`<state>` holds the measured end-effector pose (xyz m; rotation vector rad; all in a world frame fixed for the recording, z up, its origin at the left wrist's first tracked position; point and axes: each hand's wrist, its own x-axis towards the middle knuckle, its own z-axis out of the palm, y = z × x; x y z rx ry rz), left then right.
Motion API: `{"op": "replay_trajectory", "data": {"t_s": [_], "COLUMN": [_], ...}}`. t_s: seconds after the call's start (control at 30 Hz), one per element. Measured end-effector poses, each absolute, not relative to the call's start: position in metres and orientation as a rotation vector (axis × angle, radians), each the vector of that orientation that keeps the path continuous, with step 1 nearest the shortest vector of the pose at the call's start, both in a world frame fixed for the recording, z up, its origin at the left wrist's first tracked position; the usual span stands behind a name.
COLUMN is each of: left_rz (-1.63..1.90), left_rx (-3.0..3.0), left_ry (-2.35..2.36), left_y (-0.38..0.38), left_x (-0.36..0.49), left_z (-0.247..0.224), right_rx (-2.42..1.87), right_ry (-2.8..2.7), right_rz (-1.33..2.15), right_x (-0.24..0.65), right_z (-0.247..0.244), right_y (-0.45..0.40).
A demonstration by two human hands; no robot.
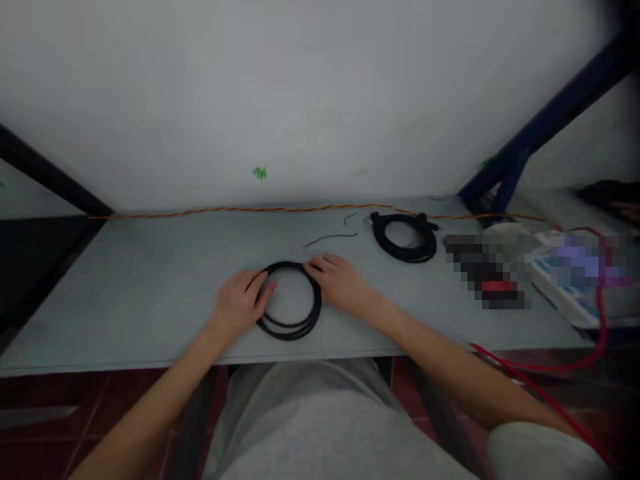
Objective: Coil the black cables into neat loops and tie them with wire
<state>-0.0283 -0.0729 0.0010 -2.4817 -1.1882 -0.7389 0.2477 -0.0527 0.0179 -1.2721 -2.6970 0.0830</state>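
A black cable (295,331) wound into a round coil lies flat on the grey tabletop (150,287) in front of me. My left hand (243,297) grips the coil's left side, thumb inside the ring and fingers over the cable. On the upper right of the coil, my right hand (337,279) has its fingers curled against the cable. Two short thin dark wires, one of them a longer strand (330,237), lie just beyond the coil. Farther right rests a second coiled black cable (411,257) with plugs at its ends.
A twisted red-yellow wire (240,209) runs along the table's back edge by the white wall (300,100). At right are a blurred dark object (475,267), a white device (565,287) and a red cable (550,367). Dark blue frame bars (550,120) flank the table.
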Motion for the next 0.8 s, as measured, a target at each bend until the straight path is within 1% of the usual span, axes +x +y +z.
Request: {"op": "replay_trajectory", "data": {"t_s": [0.13, 0.23, 0.4, 0.63, 0.7, 0.8], "left_rz": [-0.749, -0.739, -0.559, -0.516, -0.516, -0.573], "left_rx": [-2.491, -2.457, -2.381, -2.328, -2.398, -2.665], "left_ry": [-1.228, -1.311, -1.431, -1.501, -1.519, -1.467], "left_y": [-0.072, -0.072, -0.073, -0.085, -0.090, -0.094], "left_x": [-0.024, -0.023, -0.022, -0.021, -0.025, -0.041], "left_z": [0.000, -0.001, -0.001, 0.001, 0.003, 0.007], "right_rx": [-1.150, -1.256, -1.432, -1.657, -1.707, -1.698], "right_ry": [-2.693, -2.582, -2.485, -2.466, -2.488, -2.515], "right_rz": [0.201, 0.130, 0.107, 0.039, 0.026, 0.006], "right_x": [0.251, 0.245, 0.231, 0.222, 0.220, 0.220], "right_z": [0.022, 0.013, -0.001, 0.003, 0.007, 0.010], "right_y": [-0.047, -0.053, -0.058, -0.064, -0.066, -0.067]}}
